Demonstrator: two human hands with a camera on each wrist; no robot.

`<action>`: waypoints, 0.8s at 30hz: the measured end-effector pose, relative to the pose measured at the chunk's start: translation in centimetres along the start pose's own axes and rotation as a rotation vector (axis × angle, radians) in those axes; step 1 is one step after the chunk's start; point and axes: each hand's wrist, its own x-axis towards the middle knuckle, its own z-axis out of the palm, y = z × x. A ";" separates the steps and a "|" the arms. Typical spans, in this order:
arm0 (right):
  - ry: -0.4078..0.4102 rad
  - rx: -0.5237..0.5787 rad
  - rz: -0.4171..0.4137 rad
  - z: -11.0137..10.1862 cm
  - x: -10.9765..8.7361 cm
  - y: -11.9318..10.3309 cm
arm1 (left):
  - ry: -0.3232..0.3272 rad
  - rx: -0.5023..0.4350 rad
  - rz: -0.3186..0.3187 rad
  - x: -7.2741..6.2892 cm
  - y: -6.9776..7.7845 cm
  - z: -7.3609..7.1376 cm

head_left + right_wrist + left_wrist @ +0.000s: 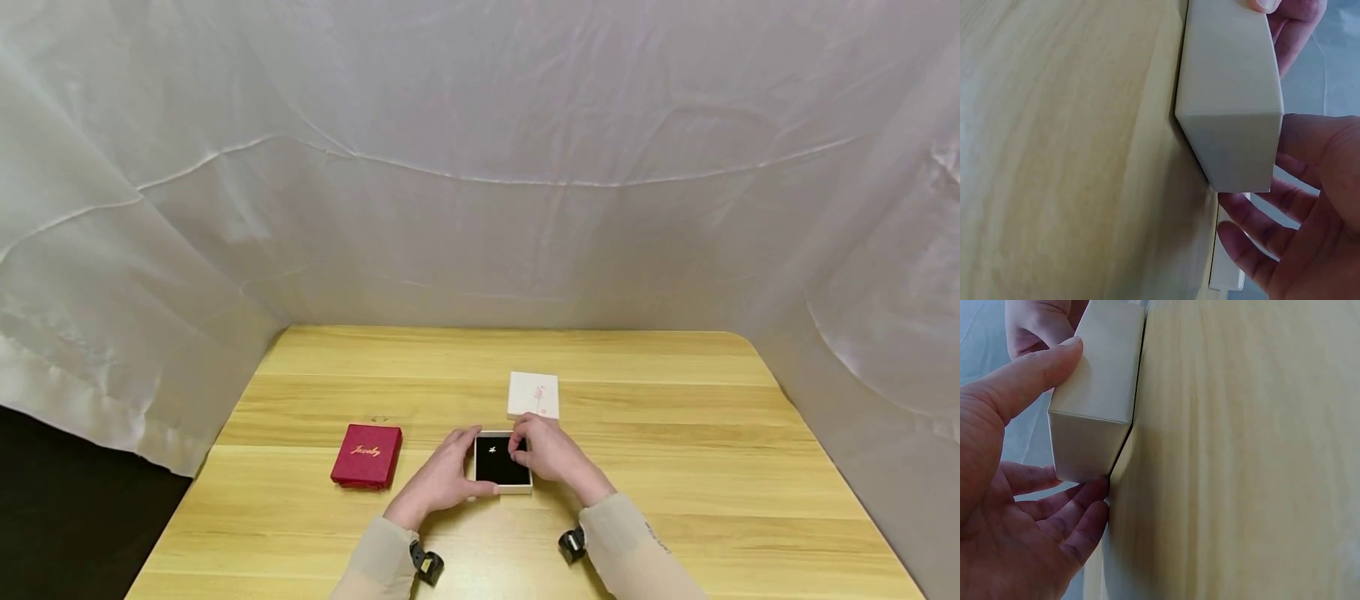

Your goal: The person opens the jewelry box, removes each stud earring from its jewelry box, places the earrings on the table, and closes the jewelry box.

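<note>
A white jewelry box (503, 490) lies lidless on the table, its black insert (502, 472) facing up. On the left part of the insert sits a small silvery star-shaped piece (492, 450), too small to make out fully. My left hand (444, 477) holds the box, thumb (1060, 362) along the near wall and fingers at its left side. Over the insert's right part is my right hand (546, 450), thumb and index finger bent together at the black surface. Whether a small thing is between those fingertips is hidden. Its other fingers (1260, 228) are by the box's right side.
The white lid (533, 395) with a pink flower print lies just behind the box. To the left is a red box (367, 456) marked "Jewelry". Behind that, a faint small item (380, 418) with tiny gold marks lies on the wooden table (675, 467). Pale curtains surround the table.
</note>
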 end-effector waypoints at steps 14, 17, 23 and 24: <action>0.123 0.209 0.110 -2.1 -2.4 1.1 | 0.005 -0.008 0.000 -0.1 0.1 0.0; 0.142 0.213 0.144 -2.6 -3.1 1.8 | 0.002 -0.011 -0.005 -0.2 0.2 -0.1; 0.165 0.189 0.219 -3.4 -4.5 3.5 | -0.005 -0.016 -0.022 -0.2 0.4 -0.2; 0.166 0.185 0.235 -3.5 -4.7 3.8 | -0.006 -0.017 -0.025 -0.2 0.4 -0.2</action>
